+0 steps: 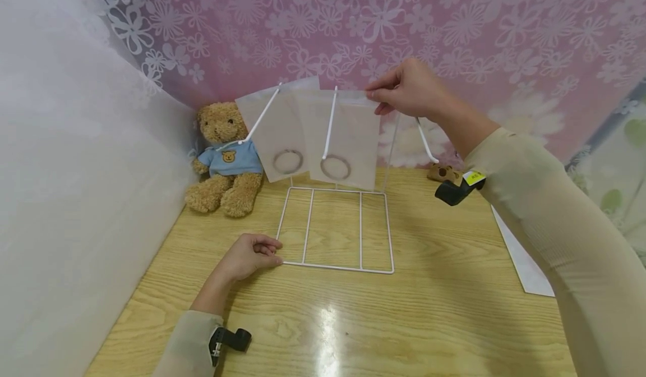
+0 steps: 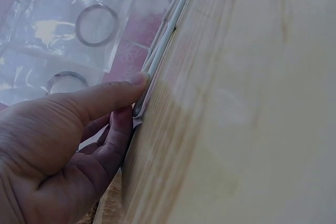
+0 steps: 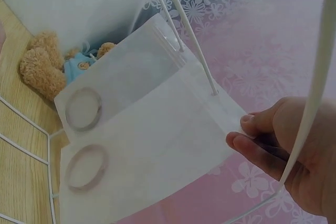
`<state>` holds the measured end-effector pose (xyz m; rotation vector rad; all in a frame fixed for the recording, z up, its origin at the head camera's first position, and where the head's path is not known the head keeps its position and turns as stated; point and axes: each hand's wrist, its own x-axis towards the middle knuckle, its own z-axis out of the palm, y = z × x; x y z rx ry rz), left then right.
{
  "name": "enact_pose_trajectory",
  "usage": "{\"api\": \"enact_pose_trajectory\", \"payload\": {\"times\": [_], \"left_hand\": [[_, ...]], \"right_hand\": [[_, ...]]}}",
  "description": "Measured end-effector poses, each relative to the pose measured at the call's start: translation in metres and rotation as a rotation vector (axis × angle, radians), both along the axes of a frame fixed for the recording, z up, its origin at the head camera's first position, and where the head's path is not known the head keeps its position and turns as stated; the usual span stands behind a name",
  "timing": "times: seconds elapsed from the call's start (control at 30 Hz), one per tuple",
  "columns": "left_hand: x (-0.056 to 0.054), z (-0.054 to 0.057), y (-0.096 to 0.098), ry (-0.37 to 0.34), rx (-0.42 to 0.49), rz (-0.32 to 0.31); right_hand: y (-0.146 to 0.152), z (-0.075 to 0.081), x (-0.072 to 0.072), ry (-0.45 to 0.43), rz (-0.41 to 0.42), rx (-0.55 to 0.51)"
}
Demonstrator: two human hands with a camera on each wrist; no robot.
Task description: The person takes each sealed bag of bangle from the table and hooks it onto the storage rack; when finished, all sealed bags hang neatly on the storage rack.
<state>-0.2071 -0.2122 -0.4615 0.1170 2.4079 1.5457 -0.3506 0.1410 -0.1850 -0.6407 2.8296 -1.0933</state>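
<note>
Pinching bag (image 1: 353, 138), right hand (image 1: 411, 90) high

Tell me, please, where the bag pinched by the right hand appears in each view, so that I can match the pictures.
Head: the pinched bag is near the centre, its upper right corner in the right hand.
Left wrist: the pinched bag is at upper left, above the other bag.
Right wrist: the pinched bag spans lower left to centre.
Shared landmark: the white wire rack.
</note>
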Motion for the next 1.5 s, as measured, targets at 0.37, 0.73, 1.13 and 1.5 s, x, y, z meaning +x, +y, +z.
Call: {"api": "enact_pose_trajectory", "payload": {"times": [0.37,0.73,1.13,1.5], "left_hand": [[0.000,0.007,0.002,0.000,0.005,-0.002],[-0.001,0.004,0.003,0.005,-0.009,0.001],[-0.002,0.004,-0.001,0.006,-0.002,-0.009],[0.001,0.004,0.001,-0.009,-0.004,0.000]], "right_hand": [[0.000,0.000,0.000,0.028,-0.068,-0.034],[0.015,-0.003,0.013,0.010,-0.071,-0.180],[0.037,0.002,0.048,-0.024,-0.048,-0.433],[0.069,0.006,0.090,-0.010,-0.070,-0.449]]}}
